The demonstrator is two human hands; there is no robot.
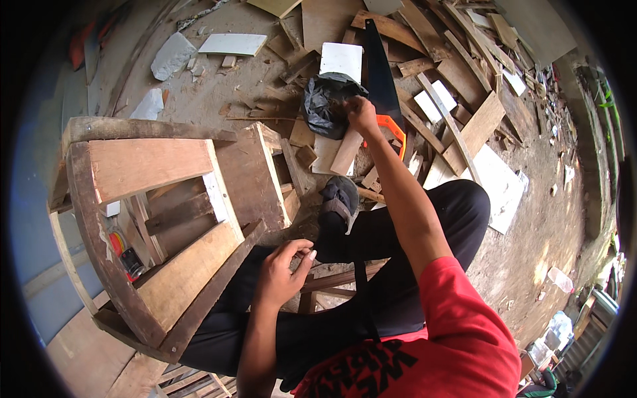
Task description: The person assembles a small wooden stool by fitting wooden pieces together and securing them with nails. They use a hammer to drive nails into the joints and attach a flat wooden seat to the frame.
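Observation:
My right hand [362, 117] is stretched forward over a crumpled black plastic bag [321, 109], its fingers curled at the bag's opening. Whatever is between those fingers is too small to make out. Close to my lap, my left hand [281, 273] has thumb and fingertips drawn together; anything held there is hidden. Beside the right wrist lies a handsaw [381, 73] with a dark blade and an orange handle. A short wood block [346, 151] is just below that wrist. To my left, a wooden frame [156, 162] with nailed boards leans by my leg.
Scrap boards [464, 66] are heaped at the far right, with a white panel [494, 189] nearer. Broken white pieces [172, 56] lie far left. Inside the frame's gap shows a dark can-like object [133, 262]. My shoe [340, 199] stands among the scraps.

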